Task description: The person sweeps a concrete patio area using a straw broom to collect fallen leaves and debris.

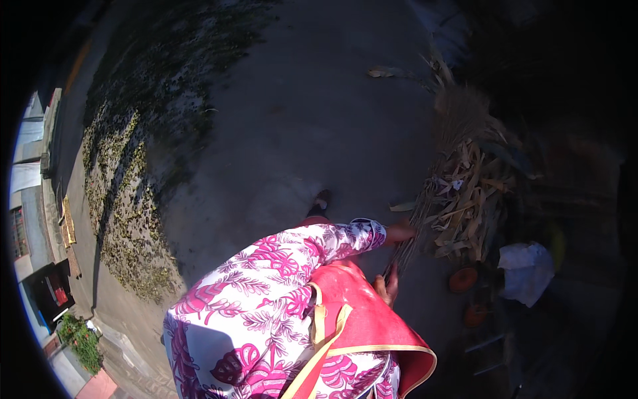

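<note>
A broom of thin dry stalks (pixel 416 219) runs from low centre up to the right, ending in a fan of bristles. Its shaft passes through my left hand (pixel 401 232), closed around it at the end of a floral sleeve. Lower down, partly behind the red apron (pixel 359 309), my right hand (pixel 389 289) grips the lower end of the same bundle. Dry corn husks and leaves (pixel 466 204) lie in a heap close against the broom's right side. The bristle tips are dim and blurred.
Green plant matter (pixel 134 209) is spread over the concrete ground at left. Two orange round things (pixel 462 279) and a pale cloth or bag (pixel 526 272) lie at right, in shadow. A shoe (pixel 322 198) shows near the middle. Buildings (pixel 27 199) stand at the far left.
</note>
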Available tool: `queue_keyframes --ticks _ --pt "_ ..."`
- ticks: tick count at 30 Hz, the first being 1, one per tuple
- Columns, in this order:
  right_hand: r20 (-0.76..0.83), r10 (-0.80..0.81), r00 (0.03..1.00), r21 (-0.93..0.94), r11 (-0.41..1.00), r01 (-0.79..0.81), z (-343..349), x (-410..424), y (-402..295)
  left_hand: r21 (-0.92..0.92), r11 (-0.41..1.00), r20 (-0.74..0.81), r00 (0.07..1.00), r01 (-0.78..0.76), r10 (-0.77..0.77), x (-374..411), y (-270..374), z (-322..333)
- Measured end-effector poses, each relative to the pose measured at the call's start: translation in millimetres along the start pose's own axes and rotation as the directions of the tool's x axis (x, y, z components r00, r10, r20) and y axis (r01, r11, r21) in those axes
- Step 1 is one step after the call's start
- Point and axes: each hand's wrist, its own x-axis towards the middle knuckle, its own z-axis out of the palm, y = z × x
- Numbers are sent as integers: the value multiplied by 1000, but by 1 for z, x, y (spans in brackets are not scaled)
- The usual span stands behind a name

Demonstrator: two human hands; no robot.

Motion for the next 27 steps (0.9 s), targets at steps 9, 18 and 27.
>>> queue_keyframes --ticks 9,18,27 --pt "514 -79 854 -204 956 211 68 108 12 -529 849 -428 870 -21 -245 -33 -55 -156" --pt "576 105 811 -392 906 161 133 153 -20 -682 725 -460 830 -101 -317 -21 -99 -240" --pt "138 40 990 -249 968 -4 49 94 -20 -384 875 -113 925 295 -362 18 -7 -109"
